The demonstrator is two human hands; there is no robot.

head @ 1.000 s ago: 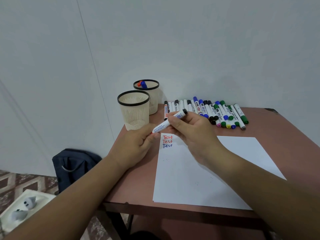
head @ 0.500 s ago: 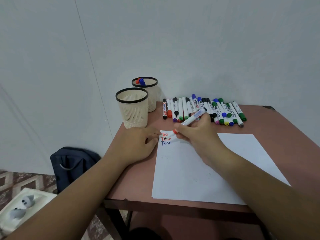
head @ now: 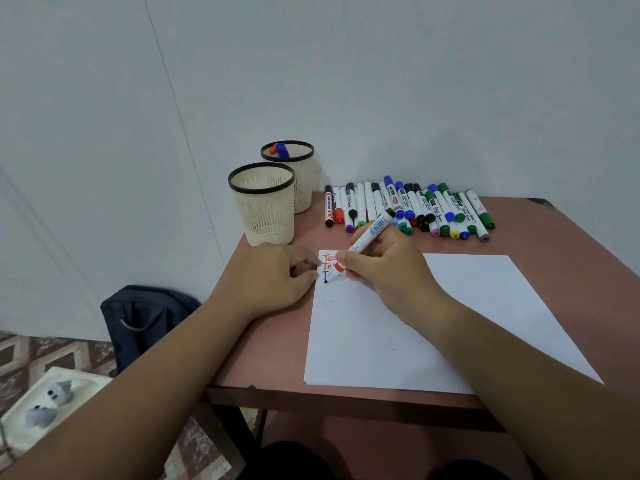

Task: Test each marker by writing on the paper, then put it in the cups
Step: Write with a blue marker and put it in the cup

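Observation:
My right hand (head: 391,271) grips a white marker (head: 372,232) with a black rear end, and its dark tip touches the white paper (head: 415,323) just below three lines of "Test" writing at the sheet's top left corner. At the paper's left edge, my left hand (head: 273,275) rests on the table with its fingers curled; the cap it pulled off is hidden inside them. Two cream mesh cups with black rims stand at the back left. The near cup (head: 265,209) looks empty, and the far cup (head: 304,188) holds a red and a blue marker.
A row of several capped markers (head: 408,209) lies along the back of the brown table (head: 270,341), just behind my right hand. A dark backpack (head: 145,320) leans on the wall left of the table. A white tray (head: 41,403) lies on the patterned floor.
The marker was uncapped by my left hand. My right hand swung it tip-down onto the paper, now lower, under the third word. My left hand settled on the table.

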